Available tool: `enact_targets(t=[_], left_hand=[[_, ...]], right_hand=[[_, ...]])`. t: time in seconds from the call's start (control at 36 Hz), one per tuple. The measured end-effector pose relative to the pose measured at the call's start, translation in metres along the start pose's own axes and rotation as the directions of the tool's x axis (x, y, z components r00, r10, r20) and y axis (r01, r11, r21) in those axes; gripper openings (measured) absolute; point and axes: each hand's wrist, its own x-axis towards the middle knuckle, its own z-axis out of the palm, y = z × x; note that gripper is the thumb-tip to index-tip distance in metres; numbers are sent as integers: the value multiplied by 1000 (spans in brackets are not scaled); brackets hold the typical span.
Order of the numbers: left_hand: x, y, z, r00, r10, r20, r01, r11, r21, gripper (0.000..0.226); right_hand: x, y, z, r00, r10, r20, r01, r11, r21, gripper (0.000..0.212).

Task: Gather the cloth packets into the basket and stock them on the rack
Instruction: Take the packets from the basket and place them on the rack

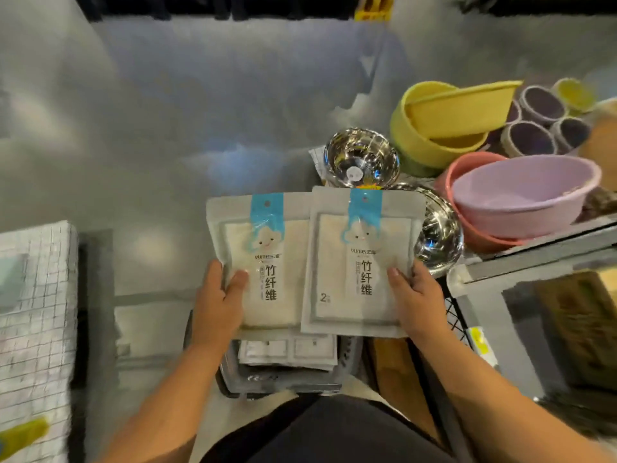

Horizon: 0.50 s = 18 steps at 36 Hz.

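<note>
Two at once, upright and side by side above a dark basket (pixel 283 382). Left packet (pixel 267 262) pinched at its lower left edge by the left hand (pixel 218 305), thumb on the printed front, fingers out of sight behind. Right packet (pixel 362 259) gripped the same way at its lower right edge by the right hand (pixel 417 299), thumb across the front, inner edge overlapping the left packet's. Both face-on to the camera, blue header strips and hang holes uppermost, pale folded cloth showing through the clear fronts.

Directly beneath, between the forearms, the basket with a flat stack of more packets (pixel 288 350) inside.

To the right, the rack's grey shelf edge (pixel 541 252), crowded with wares:
- two shiny steel bowls, one (pixel 362 157) just behind the right packet's top and another (pixel 437 238) at its right side
- a yellow woven basket (pixel 434 128) with another yellow piece tilted inside
- a lilac basin (pixel 521 195) nested in a pink basin (pixel 474 162)
- a cluster of small purple-lined baskets (pixel 531 137) farther back

Grey floor (pixel 167 128) beyond. At far left, a white block (pixel 36 295) with a grid pattern, nature unclear.
</note>
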Motion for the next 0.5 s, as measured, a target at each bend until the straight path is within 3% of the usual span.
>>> enact_targets(t=[0.17,0.25,0.5], left_hand=[[-9,65,-26,984,174,44,-172,984,-40,7],[-10,98,-25,963,262,69,-258,964,-60,17],[-22,207,33,820,499,281,-468,867,-172,17]], right_hand=[[-34,-46,-32,982,-120,-148,120,993,-6,12],[-54,-64,-54,967,-140,-213,155,987,52,13],[-115,-99,-143,869,-145,-473,239,960,145,12]])
